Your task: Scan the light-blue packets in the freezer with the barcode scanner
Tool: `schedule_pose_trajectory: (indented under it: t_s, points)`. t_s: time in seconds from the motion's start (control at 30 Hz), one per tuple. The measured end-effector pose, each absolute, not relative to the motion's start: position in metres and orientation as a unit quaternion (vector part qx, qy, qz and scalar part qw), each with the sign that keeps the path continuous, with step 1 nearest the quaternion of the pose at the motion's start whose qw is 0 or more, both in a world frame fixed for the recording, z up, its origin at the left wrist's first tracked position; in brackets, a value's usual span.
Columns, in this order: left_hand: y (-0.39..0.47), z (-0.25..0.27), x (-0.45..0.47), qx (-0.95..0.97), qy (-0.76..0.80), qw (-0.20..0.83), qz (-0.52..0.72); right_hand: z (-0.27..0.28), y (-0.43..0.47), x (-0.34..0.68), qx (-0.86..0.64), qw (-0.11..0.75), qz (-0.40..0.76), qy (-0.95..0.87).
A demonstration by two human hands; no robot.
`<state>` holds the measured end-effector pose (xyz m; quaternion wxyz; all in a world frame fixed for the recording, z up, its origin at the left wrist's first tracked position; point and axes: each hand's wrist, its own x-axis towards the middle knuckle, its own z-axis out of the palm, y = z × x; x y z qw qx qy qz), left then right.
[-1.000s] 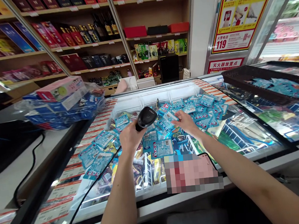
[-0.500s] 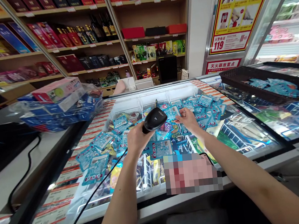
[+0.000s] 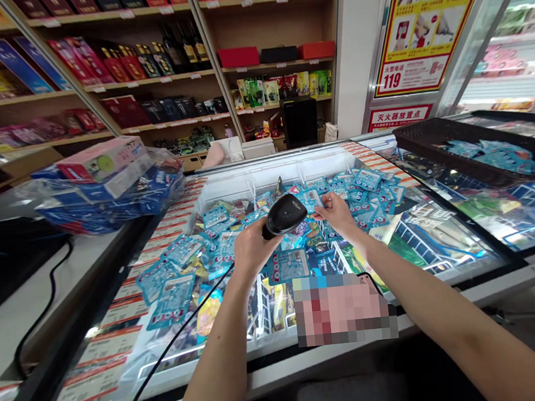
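My left hand is wrapped round the handle of a black barcode scanner, whose head points to the right over the glass. Its cable runs down to the lower left. A blue packet is pinched at its right edge by my right hand, close beside the scanner's head, which hides part of it. Many similar blue packets lie about on the glass lid of a chest freezer: a heap on the right, a spread on the left, and a single packet below the scanner.
A phone-like object, mostly blurred out, lies at the front edge. On the right stands a dark basket with blue packets in it. Plastic-wrapped boxes sit at the left. Stocked shelves rise behind the freezer.
The barcode scanner has moved slightly to the right with my left hand, closer to my right hand. My right hand stays nearly still with the packet.
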<state>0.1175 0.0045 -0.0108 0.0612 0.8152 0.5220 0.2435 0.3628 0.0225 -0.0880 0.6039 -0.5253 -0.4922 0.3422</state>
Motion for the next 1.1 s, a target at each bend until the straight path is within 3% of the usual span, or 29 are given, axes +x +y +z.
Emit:
schedule_pose_trajectory:
  t_s: [0.73,1.1]
  points:
    - [0.003,-0.008,0.118,0.806,0.539,0.075,0.233,-0.075,0.013,0.358,-0.516,0.619,0.351,-0.477]
    - [0.02,-0.007,0.094,0.739,0.597,0.073,0.304,-0.051,0.011,0.406,-0.462,0.776,0.286,-0.321]
